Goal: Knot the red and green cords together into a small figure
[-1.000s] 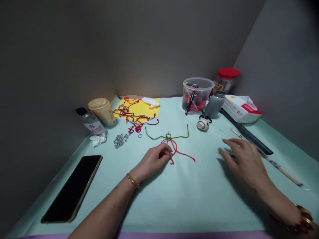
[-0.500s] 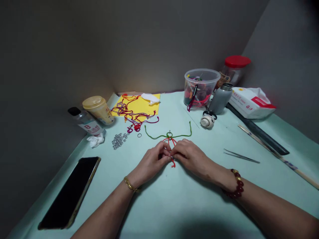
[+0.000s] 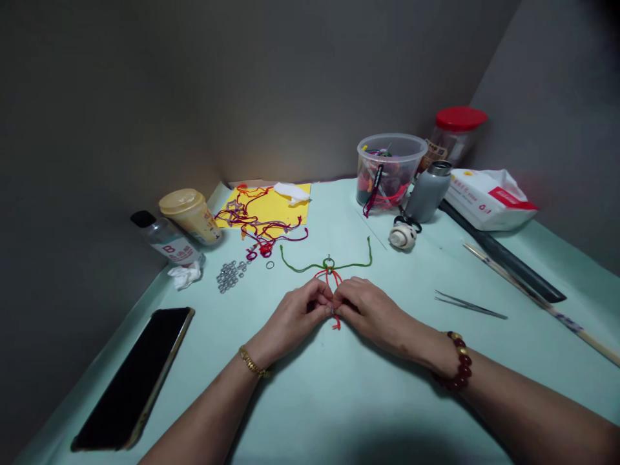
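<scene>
A red cord (image 3: 330, 278) is looped through a small ring tied to a green cord (image 3: 334, 264) lying on the pale green table cover (image 3: 339, 387). My left hand (image 3: 298, 313) and my right hand (image 3: 368, 307) meet at the red cord's lower end, fingertips pinched together on it. A short red tail (image 3: 335, 325) sticks out below the fingers. My left wrist wears a gold bracelet, my right a dark red bead bracelet.
Tweezers (image 3: 469, 305) lie to the right. A black phone (image 3: 133, 378) lies at the left. Several metal rings (image 3: 230, 274), tangled cords on yellow paper (image 3: 264, 213), a bottle, a cup, a tub of cords (image 3: 387, 171), a grey flask, a red-lidded jar and long sticks line the back.
My right hand came from the right side of the table to the red cord and pinched it beside my left hand. The tweezers now lie uncovered where the right hand was.
</scene>
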The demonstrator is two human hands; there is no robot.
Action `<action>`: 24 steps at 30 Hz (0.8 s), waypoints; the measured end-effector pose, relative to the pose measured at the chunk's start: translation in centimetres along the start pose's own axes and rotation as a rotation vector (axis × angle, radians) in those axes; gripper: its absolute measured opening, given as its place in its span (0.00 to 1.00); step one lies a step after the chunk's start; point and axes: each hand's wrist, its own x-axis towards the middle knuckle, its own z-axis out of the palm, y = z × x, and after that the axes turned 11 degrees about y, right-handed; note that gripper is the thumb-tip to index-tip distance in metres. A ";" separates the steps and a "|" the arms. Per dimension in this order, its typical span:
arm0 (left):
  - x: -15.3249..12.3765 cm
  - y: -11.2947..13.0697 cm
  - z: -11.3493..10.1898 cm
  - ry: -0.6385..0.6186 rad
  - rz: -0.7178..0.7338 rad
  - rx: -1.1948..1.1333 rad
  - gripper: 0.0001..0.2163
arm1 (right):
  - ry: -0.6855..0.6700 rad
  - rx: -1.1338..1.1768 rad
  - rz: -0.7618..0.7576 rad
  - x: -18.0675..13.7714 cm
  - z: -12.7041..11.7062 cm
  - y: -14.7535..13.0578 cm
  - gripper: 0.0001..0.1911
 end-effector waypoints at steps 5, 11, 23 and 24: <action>-0.1 0.1 0.2 0.007 -0.002 0.019 0.04 | 0.054 -0.061 -0.002 -0.2 0.1 -0.1 0.07; -0.1 0.2 0.2 0.006 0.007 0.048 0.05 | 0.057 -0.094 -0.009 -0.3 0.1 -0.2 0.08; -0.1 0.5 0.3 0.007 -0.032 0.016 0.04 | 0.060 -0.067 -0.020 -0.3 0.2 0.1 0.07; -0.1 0.5 0.3 0.003 -0.033 0.014 0.04 | 0.057 -0.062 -0.018 -0.3 0.2 0.1 0.07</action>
